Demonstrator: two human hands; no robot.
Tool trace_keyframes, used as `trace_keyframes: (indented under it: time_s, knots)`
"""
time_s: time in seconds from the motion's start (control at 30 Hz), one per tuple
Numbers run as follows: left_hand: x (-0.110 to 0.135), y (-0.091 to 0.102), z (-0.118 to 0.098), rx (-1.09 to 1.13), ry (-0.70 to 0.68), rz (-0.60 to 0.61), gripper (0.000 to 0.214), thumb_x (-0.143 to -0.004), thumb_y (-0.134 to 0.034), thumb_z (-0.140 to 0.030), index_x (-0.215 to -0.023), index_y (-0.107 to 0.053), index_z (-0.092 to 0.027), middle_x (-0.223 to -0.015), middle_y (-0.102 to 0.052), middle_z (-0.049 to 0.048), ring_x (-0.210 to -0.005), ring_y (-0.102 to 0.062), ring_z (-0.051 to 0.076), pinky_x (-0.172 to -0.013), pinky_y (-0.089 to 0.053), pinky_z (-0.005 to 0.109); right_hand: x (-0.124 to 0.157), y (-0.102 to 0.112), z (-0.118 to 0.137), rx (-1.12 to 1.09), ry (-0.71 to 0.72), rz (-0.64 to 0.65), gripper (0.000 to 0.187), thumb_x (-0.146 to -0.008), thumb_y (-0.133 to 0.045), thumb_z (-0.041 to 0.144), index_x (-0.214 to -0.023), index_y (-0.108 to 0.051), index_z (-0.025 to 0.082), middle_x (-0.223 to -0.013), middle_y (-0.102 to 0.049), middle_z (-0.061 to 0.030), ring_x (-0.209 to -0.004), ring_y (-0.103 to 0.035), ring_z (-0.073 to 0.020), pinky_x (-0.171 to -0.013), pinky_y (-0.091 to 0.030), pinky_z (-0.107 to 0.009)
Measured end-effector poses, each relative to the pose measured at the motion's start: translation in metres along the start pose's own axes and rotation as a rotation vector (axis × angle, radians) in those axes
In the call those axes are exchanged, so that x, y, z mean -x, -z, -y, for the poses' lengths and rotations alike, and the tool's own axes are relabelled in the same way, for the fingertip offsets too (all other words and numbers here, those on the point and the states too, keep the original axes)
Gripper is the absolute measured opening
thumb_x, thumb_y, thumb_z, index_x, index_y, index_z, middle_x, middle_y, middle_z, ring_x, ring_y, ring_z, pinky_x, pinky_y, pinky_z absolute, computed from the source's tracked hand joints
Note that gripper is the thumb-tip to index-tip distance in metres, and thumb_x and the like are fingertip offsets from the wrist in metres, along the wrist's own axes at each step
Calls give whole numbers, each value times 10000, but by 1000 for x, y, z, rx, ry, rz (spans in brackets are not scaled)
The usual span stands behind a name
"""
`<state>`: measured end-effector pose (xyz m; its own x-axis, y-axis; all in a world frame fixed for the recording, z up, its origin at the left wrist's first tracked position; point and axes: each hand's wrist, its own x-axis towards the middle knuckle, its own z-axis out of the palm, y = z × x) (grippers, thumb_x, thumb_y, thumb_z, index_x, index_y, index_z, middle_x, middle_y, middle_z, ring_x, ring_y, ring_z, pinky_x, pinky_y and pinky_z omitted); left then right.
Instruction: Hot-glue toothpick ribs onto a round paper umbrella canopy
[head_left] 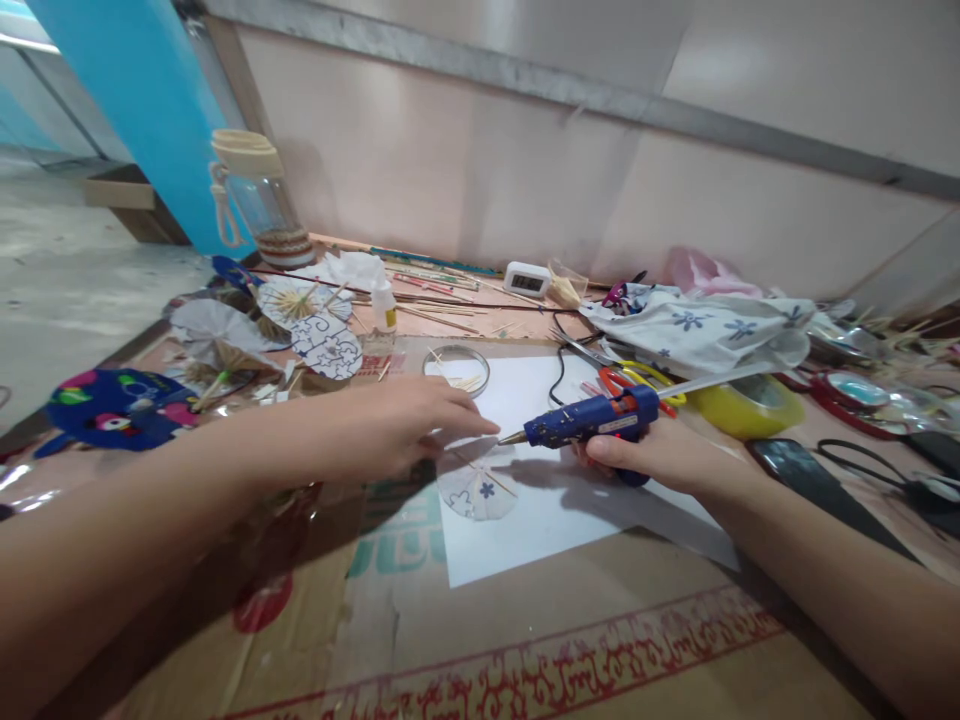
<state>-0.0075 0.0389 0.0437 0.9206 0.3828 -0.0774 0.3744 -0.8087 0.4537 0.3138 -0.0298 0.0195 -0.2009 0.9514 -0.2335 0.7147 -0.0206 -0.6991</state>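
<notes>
My right hand (660, 462) grips a blue glue gun (592, 418), its metal nozzle pointing left toward my left fingertips. My left hand (405, 425) reaches over a white sheet of paper (540, 510), fingers together and pressing down on the top of a small paper umbrella (478, 488) with a blue flower print and thin wooden ribs. The umbrella lies flat on the sheet, just below the nozzle tip. The sheet rests on a cardboard-covered table (525, 640).
Finished paper umbrellas (300, 320) lie at the back left beside a glass jar (259, 200) and a small glue bottle (384, 308). A round dish of sticks (456, 368), scissors (637, 380), yellow tape (750, 405), flowered cloth (705, 330), a small clock (526, 280) and a phone (795, 465) crowd the back and right.
</notes>
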Motion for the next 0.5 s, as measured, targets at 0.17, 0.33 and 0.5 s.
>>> trace_keyframes:
  time_s: [0.17, 0.33, 0.5]
  knots:
    - [2, 0, -22, -144, 315, -80, 313, -968, -662, -497, -1157, -728, -256, -1148, -731, 72, -1016, -677, 269, -821, -468, 357, 0, 1, 5, -68, -91, 9, 635, -653, -726, 844, -700, -670, 212, -662, -661, -35, -660, -608, -214, -601, -494, -327]
    - [0, -11, -48, -146, 367, 0, 518, -829, -788, -660, -1082, -687, -220, -1092, -696, 85, -964, -645, 282, -779, -463, 358, 1, 6, 19, -122, -34, 111, 605, -691, -719, 815, -648, -638, 217, -634, -659, -40, -641, -627, -209, -592, -505, -315]
    - [-4, -18, -55, -201, 347, 39, 442, -852, -775, -505, -1149, -690, -189, -1166, -663, 122, -1047, -625, 314, -885, -493, 415, 0, 5, 14, -127, -25, 98, 569, -721, -717, 777, -677, -660, 212, -644, -660, -39, -648, -629, -207, -580, -493, -309]
